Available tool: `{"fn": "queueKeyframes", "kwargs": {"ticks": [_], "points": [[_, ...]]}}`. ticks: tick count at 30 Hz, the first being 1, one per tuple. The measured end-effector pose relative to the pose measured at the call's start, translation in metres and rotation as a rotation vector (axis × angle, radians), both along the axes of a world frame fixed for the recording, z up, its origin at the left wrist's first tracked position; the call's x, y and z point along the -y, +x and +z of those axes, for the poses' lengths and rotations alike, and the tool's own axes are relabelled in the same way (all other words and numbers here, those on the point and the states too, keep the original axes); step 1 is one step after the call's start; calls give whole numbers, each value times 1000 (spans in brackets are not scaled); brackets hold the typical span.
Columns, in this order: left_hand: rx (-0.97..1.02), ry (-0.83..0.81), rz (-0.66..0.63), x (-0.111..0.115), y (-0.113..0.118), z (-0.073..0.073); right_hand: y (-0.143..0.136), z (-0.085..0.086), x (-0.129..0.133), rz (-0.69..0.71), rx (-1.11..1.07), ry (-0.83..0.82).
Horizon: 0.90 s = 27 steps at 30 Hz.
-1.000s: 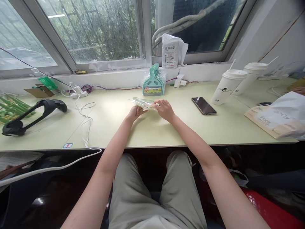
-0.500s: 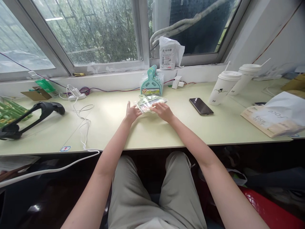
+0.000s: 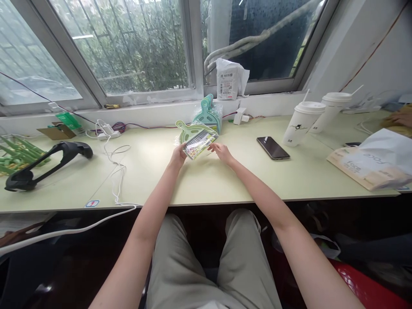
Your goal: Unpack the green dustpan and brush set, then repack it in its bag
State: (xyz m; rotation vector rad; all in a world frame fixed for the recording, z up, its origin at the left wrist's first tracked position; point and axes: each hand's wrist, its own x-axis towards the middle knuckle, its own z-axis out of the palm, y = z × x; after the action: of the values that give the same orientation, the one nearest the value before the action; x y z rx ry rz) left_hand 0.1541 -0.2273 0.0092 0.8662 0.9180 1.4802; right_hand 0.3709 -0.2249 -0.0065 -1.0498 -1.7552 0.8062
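While left hand pinches lower corner of green dustpan packet, packet now tilts up off desk (half a second back it lay flat under both hands). Right hand has let go: fingers loosely spread, hovering just right of packet, not touching. Stack of teal dustpan packets just beyond raised packet. Phone well right of right hand; two cups farther right. Judgement: one packet lifted clear, ready for handling.

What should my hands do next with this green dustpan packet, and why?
Probably bring the right hand back onto the green dustpan packet: only the left hand grips it, tilted up off the desk, while the right hand sits open just beside its lower corner.
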Motion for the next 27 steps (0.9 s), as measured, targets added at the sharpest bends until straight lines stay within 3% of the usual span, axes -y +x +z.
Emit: {"fn": "queueKeyframes", "kwargs": {"ticks": [2,6,9,14,19,23,27], "points": [[-59,6,-120,4,-1,1,0,-1,-4,-19,-254,-172],[-248,5,-381,8,-3,2,6,2,-6,-33,-688,-362],[-259,-43,-375,4,-3,-1,13,7,-5,-10,-736,-445],[-181,-182,43,-11,-11,-1,14,17,0,-17,-628,-461],[-232,-328,663,-16,-54,6,29,21,-4,-37,-619,-460],[-489,-335,877,-7,-77,5,45,15,-9,-126,-735,-435],[-829,-273,1015,6,-71,7,41,11,-8,-137,-768,-435]]}}
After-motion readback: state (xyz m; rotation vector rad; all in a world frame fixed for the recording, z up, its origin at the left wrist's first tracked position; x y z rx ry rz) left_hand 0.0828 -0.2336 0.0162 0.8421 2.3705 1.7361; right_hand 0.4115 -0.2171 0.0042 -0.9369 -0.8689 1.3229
